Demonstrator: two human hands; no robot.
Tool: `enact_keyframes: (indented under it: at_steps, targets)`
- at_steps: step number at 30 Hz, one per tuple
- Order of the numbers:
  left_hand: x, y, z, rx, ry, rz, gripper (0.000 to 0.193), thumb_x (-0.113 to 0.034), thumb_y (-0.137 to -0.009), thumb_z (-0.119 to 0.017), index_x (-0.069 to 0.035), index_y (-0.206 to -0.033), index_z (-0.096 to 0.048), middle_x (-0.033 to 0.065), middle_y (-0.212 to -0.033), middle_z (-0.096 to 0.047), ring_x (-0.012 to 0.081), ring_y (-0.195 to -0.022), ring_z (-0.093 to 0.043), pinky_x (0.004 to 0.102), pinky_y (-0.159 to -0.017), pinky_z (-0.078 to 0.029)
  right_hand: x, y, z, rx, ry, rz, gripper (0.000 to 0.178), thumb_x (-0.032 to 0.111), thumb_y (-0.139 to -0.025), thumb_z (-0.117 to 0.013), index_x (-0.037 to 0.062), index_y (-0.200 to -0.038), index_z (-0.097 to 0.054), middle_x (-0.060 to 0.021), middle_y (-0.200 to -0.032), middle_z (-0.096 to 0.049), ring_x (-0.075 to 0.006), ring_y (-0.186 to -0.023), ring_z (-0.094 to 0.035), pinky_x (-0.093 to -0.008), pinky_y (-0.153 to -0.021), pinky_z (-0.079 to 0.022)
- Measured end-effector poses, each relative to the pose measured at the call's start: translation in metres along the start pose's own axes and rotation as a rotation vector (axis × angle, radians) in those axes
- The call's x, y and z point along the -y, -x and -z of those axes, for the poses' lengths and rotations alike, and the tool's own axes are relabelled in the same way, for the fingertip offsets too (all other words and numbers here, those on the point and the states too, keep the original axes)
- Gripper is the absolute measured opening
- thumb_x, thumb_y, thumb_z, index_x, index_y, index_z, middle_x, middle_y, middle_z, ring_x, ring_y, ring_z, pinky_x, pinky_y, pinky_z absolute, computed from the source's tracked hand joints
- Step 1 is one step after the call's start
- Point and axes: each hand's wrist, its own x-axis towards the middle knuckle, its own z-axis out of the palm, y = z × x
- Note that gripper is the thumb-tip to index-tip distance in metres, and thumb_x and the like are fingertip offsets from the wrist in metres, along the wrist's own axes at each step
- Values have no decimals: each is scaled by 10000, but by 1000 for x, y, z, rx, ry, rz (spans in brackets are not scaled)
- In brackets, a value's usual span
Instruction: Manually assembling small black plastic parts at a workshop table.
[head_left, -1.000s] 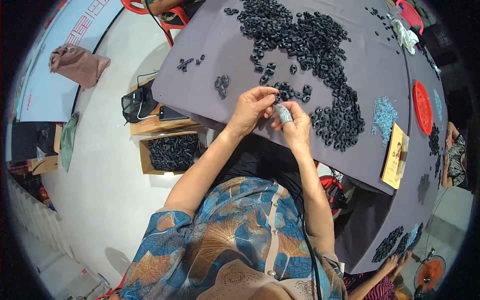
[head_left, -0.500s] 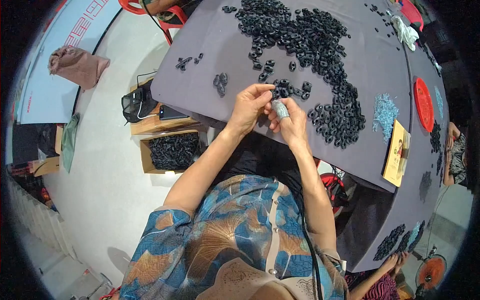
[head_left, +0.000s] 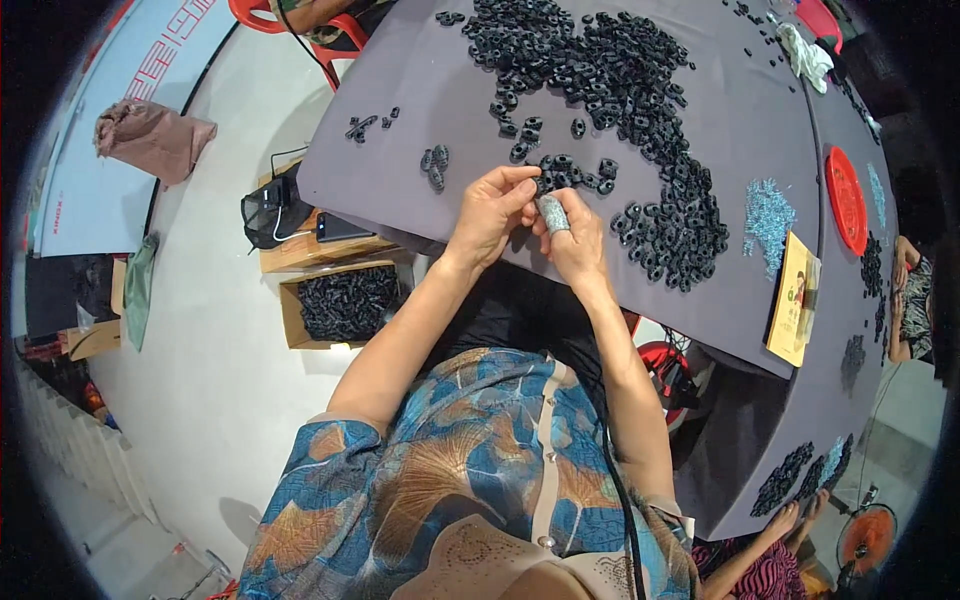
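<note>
At the near edge of a grey cloth-covered table (head_left: 400,120), my two hands meet fingertip to fingertip. My left hand (head_left: 490,218) is closed in a pinch of thumb and forefinger. My right hand (head_left: 580,245) is curled closed against it, with a grey wrapping (head_left: 553,213) round one finger. Whatever lies between the fingertips is too small and covered to make out. Just beyond them sits a small cluster of black plastic pieces with holes (head_left: 563,170). A large heap of similar black pieces (head_left: 640,95) spreads behind and to the right.
Small blue pieces (head_left: 768,222), a yellow booklet (head_left: 792,300) and a red tray (head_left: 846,200) lie to the right. Below the table's left edge stands a carton of black pieces (head_left: 345,305). Another person's hands (head_left: 795,520) work at the lower right.
My hands stay together in nearly the same place, with slight finger movement. The whole view has shifted a little; the heaps look unchanged.
</note>
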Motion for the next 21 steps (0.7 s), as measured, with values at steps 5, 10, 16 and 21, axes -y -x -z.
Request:
enact_keyframes:
  at_steps: [5,10,16,21]
  targets:
    - [1,1,-2,-34,-12,-5,191,-69,-879,-602,-9,-1060,-599,16,-726,-589,82,-585,-543,203,-548,-467,-4,-2,-1,-79,119,77,123,53,-845,-481,41,-817,-600,-20,-609,-604,-86,-511,-543,-254,-452,-416]
    - [3,1,-2,-40,-34,-40,183,-62,-872,-611,-9,-1046,-607,14,-744,-591,82,-593,-549,206,-553,-472,-2,-2,-3,-136,141,146,120,57,-844,-492,33,-799,-601,-36,-597,-616,-113,-545,-584,-279,-498,-441]
    - [9,5,-8,-84,-157,-135,192,-41,-862,-612,-8,-1051,-620,12,-751,-597,75,-612,-553,207,-561,-473,-2,-2,-1,-143,194,133,104,58,-825,-492,27,-785,-582,-71,-606,-624,-179,-570,-627,-316,-526,-471]
    - [10,7,-9,-128,-279,-190,206,-22,-857,-602,-5,-1061,-623,12,-741,-602,71,-629,-553,209,-571,-471,-1,0,-1,-154,240,115,107,55,-836,-495,34,-799,-593,-58,-607,-624,-150,-563,-611,-304,-527,-461]
